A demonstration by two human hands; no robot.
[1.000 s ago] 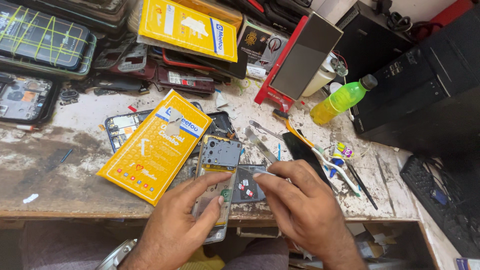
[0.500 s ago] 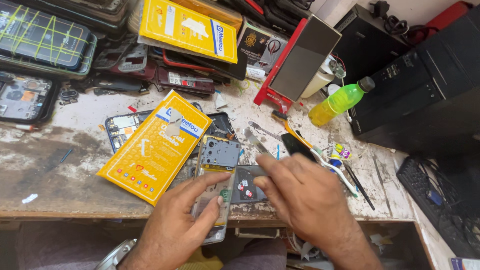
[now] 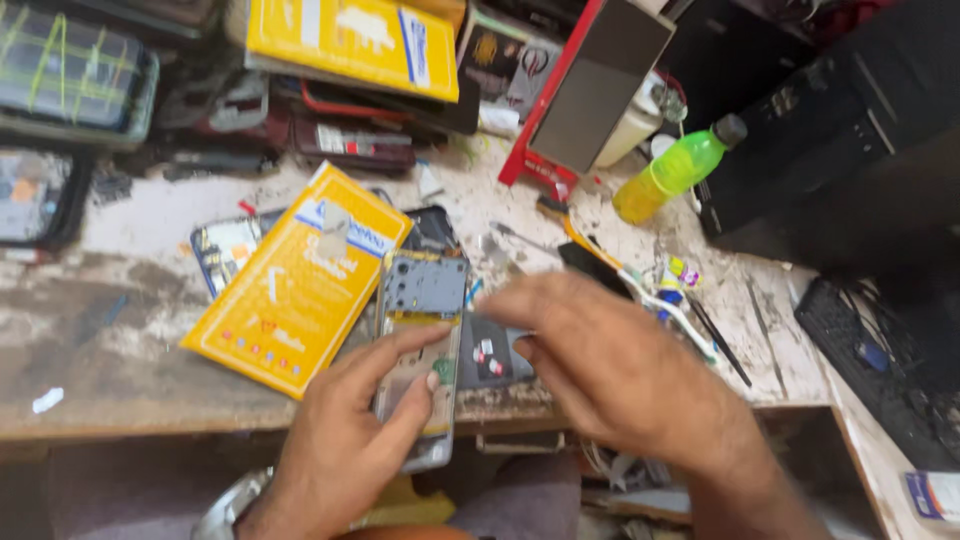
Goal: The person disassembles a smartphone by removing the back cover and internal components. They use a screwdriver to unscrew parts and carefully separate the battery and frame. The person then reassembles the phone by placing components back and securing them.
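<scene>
Low in the middle of the frame, the left hand (image 3: 345, 440) has its grip around an opened phone (image 3: 418, 350) over the bench (image 3: 110, 380) edge, while the blurred right hand (image 3: 620, 375) hovers beside it, fingers loosely spread, holding nothing

**Worn workbench crowded with phone parts and boxes**

The workbench (image 3: 120, 330) has a pale, scuffed and stained top with a dark wooden front edge. A flat yellow box (image 3: 295, 280) lies slanted near its middle, partly covering an opened phone body (image 3: 222, 248). Right of it rest a small dark tray of tiny parts (image 3: 488, 355), a yellow-handled tool (image 3: 585, 240) and a white cable (image 3: 675, 312). A green bottle (image 3: 675, 172) lies tilted at the back right, beside a red-edged grey panel (image 3: 590, 95). At the back left stand clear parts cases (image 3: 65, 70) and a second yellow box (image 3: 350, 40) on stacked clutter
</scene>
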